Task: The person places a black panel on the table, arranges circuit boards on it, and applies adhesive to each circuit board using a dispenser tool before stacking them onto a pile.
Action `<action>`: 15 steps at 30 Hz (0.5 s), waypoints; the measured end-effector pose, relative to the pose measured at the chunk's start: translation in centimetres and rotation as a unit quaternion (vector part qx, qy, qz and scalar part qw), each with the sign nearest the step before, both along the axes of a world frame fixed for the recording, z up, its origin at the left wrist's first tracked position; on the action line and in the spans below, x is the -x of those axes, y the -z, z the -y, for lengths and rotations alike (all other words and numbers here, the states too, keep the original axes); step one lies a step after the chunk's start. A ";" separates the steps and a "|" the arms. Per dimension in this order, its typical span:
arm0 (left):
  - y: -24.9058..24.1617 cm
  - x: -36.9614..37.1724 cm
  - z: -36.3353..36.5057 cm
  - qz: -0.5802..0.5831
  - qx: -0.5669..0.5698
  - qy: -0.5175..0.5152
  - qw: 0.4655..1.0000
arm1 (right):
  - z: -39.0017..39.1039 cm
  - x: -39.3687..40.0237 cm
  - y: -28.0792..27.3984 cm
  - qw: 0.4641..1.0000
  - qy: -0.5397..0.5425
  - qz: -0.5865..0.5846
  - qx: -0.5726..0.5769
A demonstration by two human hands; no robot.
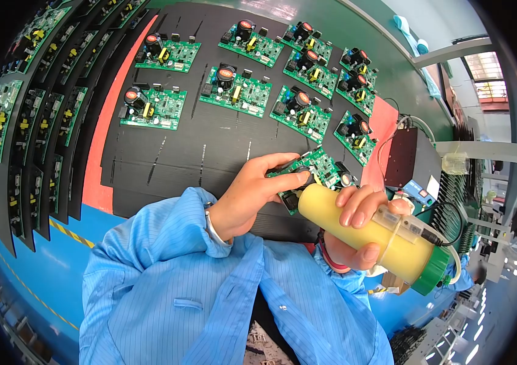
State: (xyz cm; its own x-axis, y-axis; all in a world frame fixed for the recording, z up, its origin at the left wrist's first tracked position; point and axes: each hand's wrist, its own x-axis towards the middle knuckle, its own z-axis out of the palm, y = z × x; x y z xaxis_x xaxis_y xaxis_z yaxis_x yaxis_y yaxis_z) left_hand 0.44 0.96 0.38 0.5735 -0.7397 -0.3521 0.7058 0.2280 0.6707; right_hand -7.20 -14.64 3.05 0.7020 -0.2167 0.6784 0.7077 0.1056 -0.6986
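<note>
L hand (241, 196) fingers clamped on PCB (322, 165), pt-hidden behind yellow btl (324, 208); R hand (362, 222) fingers wrapped round btl.

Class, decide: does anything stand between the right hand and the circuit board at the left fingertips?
Yes: the yellow cylinder in the right hand. Its end opposite the green cap visually overlaps the circuit board; contact is unclear.

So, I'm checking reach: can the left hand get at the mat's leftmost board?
Probably not yet: the left hand is occupied with another board, though only bare mat lies between.
</note>
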 end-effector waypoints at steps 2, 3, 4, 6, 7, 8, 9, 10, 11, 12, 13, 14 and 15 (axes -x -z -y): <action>0.0 0.1 0.0 0.015 -0.015 -0.004 1.000 | 0.0 0.0 0.0 1.000 0.003 0.000 -0.002; 0.1 0.1 0.0 0.022 -0.022 -0.006 0.999 | 0.0 0.0 0.0 1.000 0.004 0.000 -0.003; 0.2 0.1 0.0 0.026 -0.023 -0.009 0.999 | 0.0 0.0 0.0 1.000 0.005 0.001 -0.004; 0.6 0.2 0.1 0.033 -0.025 -0.015 0.999 | 0.0 0.1 0.1 1.000 0.010 0.002 -0.021; 0.7 0.2 0.1 0.033 -0.024 -0.019 0.999 | -0.1 0.1 0.1 0.999 0.013 0.003 -0.037; 0.8 0.3 0.2 0.034 -0.023 -0.023 0.999 | -0.2 0.2 0.1 0.998 0.017 0.004 -0.053; 0.8 0.3 0.2 0.034 -0.022 -0.027 0.999 | -0.1 0.2 0.2 0.998 0.017 0.003 -0.054; 0.9 0.3 0.3 0.036 -0.023 -0.030 0.999 | 0.0 0.2 0.2 0.998 0.017 0.003 -0.055; 1.0 0.4 0.3 0.038 -0.024 -0.032 0.999 | 0.1 0.3 0.2 0.998 0.017 0.002 -0.056; 1.0 0.4 0.4 0.040 -0.025 -0.034 0.998 | 0.1 0.3 0.2 0.998 0.016 0.001 -0.055; 0.9 0.4 0.4 0.039 -0.027 -0.035 0.998 | 0.1 0.3 0.2 0.998 0.015 0.000 -0.055; 0.8 0.5 0.5 0.039 -0.029 -0.036 0.998 | 0.1 0.3 0.2 0.998 0.014 0.000 -0.055; 0.7 0.5 0.5 0.039 -0.031 -0.038 0.998 | 0.2 0.3 0.2 0.999 0.013 -0.001 -0.050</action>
